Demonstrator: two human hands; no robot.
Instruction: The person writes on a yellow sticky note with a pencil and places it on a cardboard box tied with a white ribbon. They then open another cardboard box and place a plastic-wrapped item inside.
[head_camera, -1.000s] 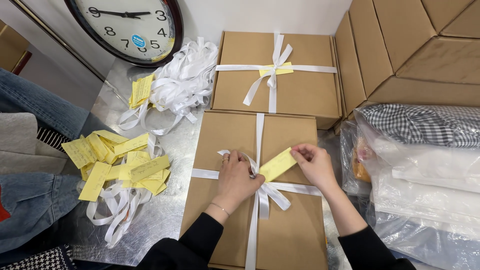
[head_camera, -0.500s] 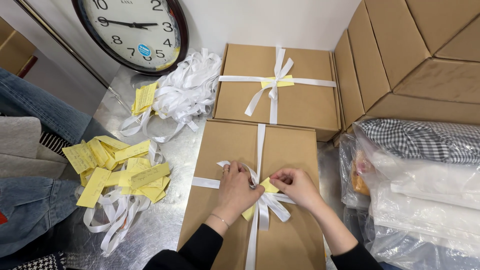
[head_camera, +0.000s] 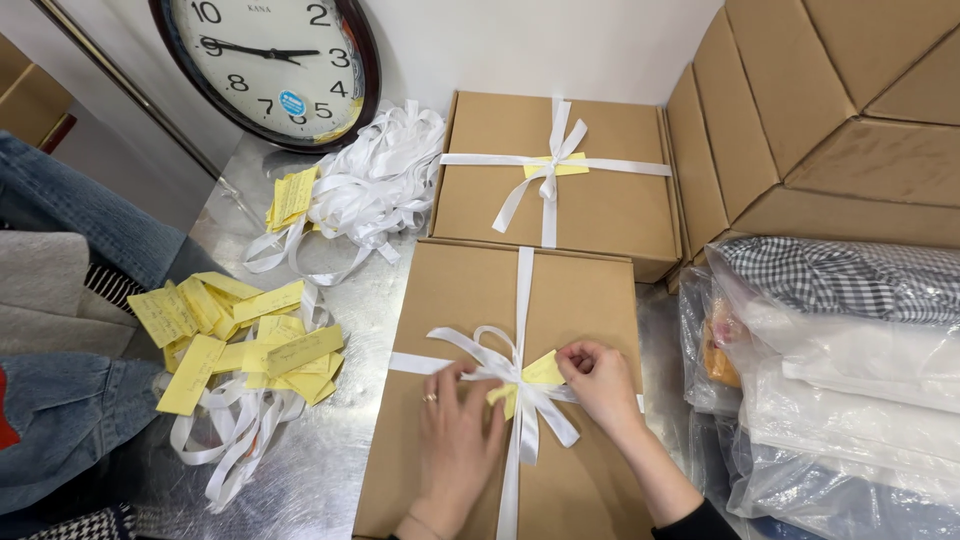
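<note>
- Cardboard box nearest the person lies on the steel counter, tied with white ribbon.
- Left hand rests flat on the box, fingers spread, gripping nothing.
- Right hand pinches a yellow note at the box's bow.
</note>
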